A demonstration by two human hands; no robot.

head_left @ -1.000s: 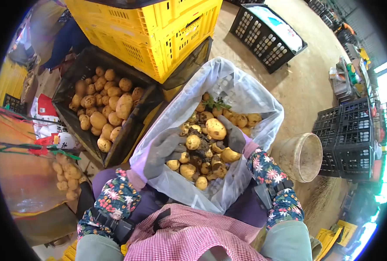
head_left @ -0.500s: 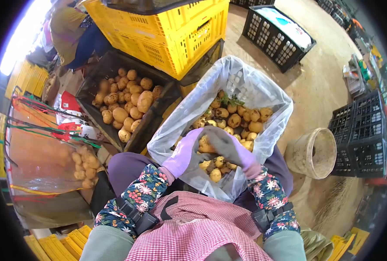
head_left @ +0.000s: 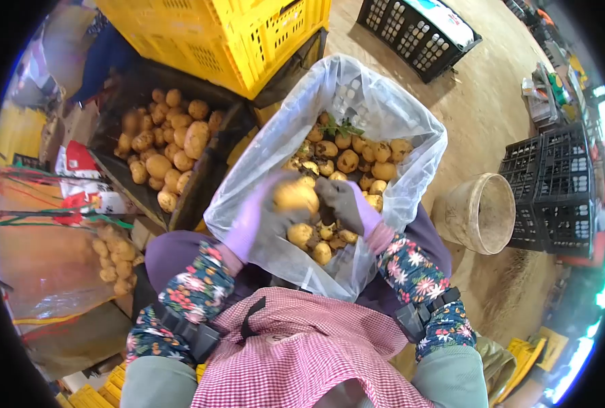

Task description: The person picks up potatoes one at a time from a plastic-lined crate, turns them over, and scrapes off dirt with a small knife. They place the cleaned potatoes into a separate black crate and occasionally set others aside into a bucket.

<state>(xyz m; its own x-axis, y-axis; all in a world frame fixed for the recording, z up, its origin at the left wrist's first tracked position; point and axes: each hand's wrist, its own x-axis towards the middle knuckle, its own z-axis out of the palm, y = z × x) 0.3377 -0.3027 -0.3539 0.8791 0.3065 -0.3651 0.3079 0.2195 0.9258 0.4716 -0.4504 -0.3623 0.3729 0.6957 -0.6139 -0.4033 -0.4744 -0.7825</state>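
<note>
A potato (head_left: pixel 297 196) is gripped in the left hand (head_left: pixel 267 219), its fingers curled around the lower side; both are blurred. The right hand (head_left: pixel 343 205) is held just beside that potato with its fingers bent and pointed toward it; whether anything is pinched there cannot be told. The held potato is kept above the open plastic bag (head_left: pixel 418 126), and part of the loose potatoes (head_left: pixel 348 161) below is hidden by both hands. Beyond the right hand, a leafy sprig (head_left: pixel 343 128) is seen lying on the heap.

To the left of the left hand and farther off, more potatoes are held in a dark crate (head_left: pixel 102 146), behind which yellow crates (head_left: pixel 180 37) are stacked. A bucket (head_left: pixel 493 214) is placed to the right of the right hand, with black crates (head_left: pixel 547 194) farther out.

The gloves are made of lilac fabric with dark grey palms and fingers. The bag is thin, cloudy and creased, and holes are faintly seen through its far wall. The potatoes are rounded and yellow-brown, many smeared with dark soil. The bucket is round and dirt-stained; the crates are slotted.
</note>
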